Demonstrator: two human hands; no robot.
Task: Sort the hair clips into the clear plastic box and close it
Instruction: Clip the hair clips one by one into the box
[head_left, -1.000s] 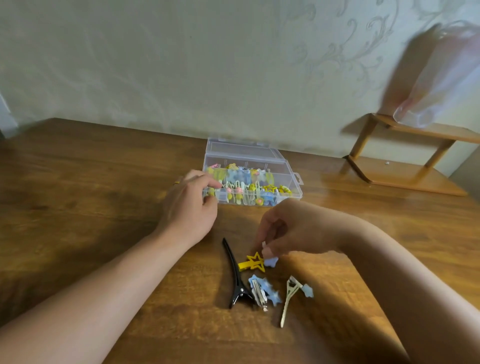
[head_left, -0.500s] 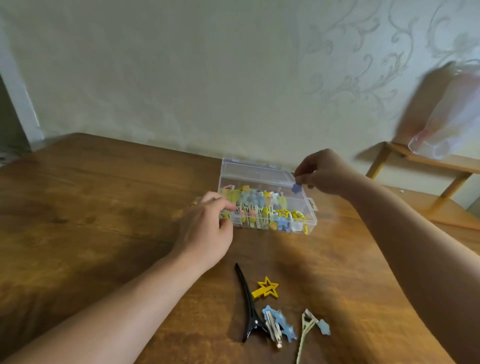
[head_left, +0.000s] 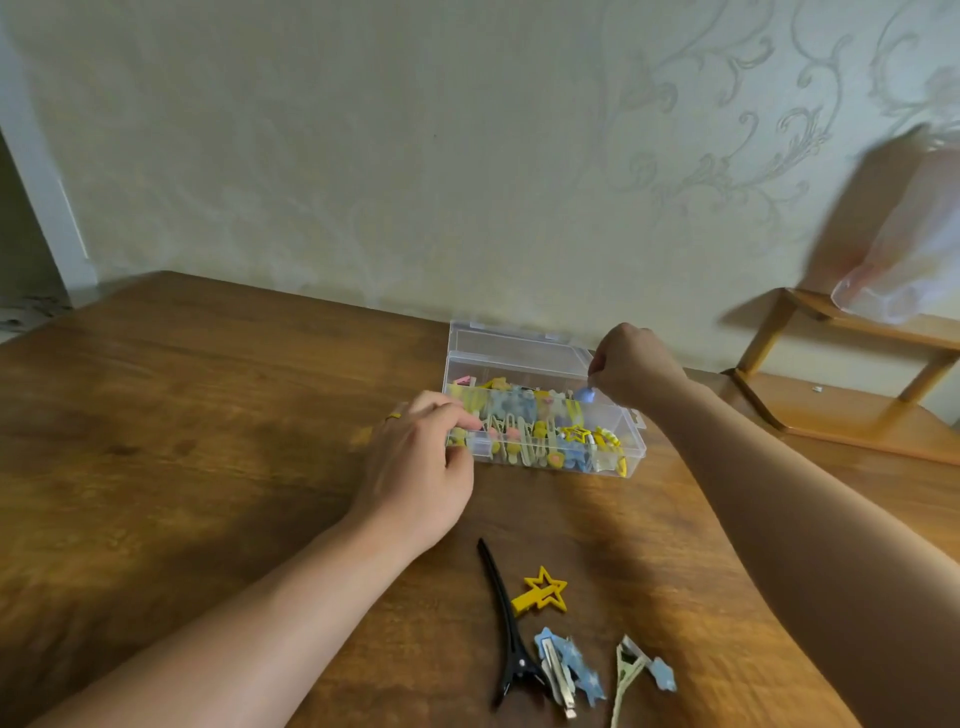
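Nearest, at 6 o'clock on the wooden table (head_left: 208, 441): four loose clips well apart from both hands, namely a long black clip (head_left: 506, 631), a yellow star clip (head_left: 543, 596) just beside it at its 2 o'clock, a blue star clip (head_left: 569, 667) touching the black one's wide end, and a pale green clip with a blue star (head_left: 636, 670) toward 5 o'clock. Farther in, at centre: left hand (head_left: 415, 467), ringed, fingers curled onto the near left corner of the clear plastic box (head_left: 631, 447), thumb against its front wall, gripping it. Box open, lid tipped back toward 12 o'clock, compartments crowded with yellow, blue and pink clips. Beyond, at 1 o'clock: right hand (head_left: 631, 366) above the box's far right end, fingertips pinching a small blue clip (head_left: 586, 395) just over the compartments. Farthest, at 3 o'clock: a wooden shelf (head_left: 852, 410) against the wall
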